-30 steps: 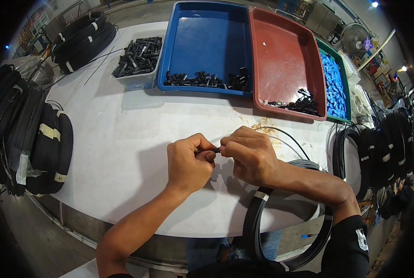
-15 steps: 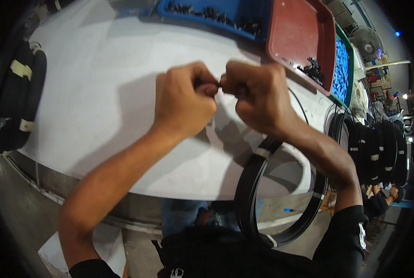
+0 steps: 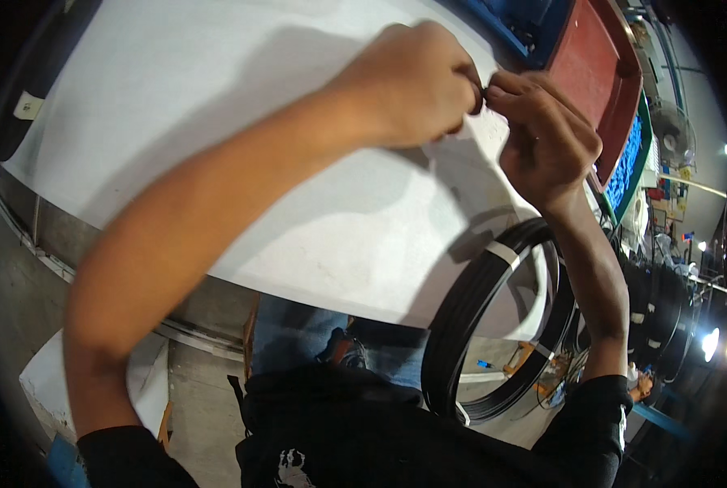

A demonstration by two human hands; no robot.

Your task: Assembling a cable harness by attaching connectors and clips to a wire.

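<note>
My left hand [image 3: 416, 85] and my right hand [image 3: 549, 134] meet fingertip to fingertip above the white table [image 3: 331, 252]. Both are closed in a pinch. Between the fingertips shows a small dark piece [image 3: 485, 93], too small and too covered by my fingers to name. Below my right forearm, a coil of black cable [image 3: 461, 325] bound with white tape stretches across the table's near edge, part of it hanging past the edge.
Past my hands at the far right sit a blue tray [image 3: 530, 28] with small black parts, a red tray [image 3: 587, 61] and a green tray [image 3: 642, 150] of blue pieces. A black bundle [image 3: 22, 122] lies at the left. Further right are hanging black coils [image 3: 652, 309] and another person's hand [image 3: 643, 385].
My view has swung, so trays and coil sit differently in the picture. Both hands appear further right and higher, still pinched together; the left wrist has turned and my left forearm reaches further across.
</note>
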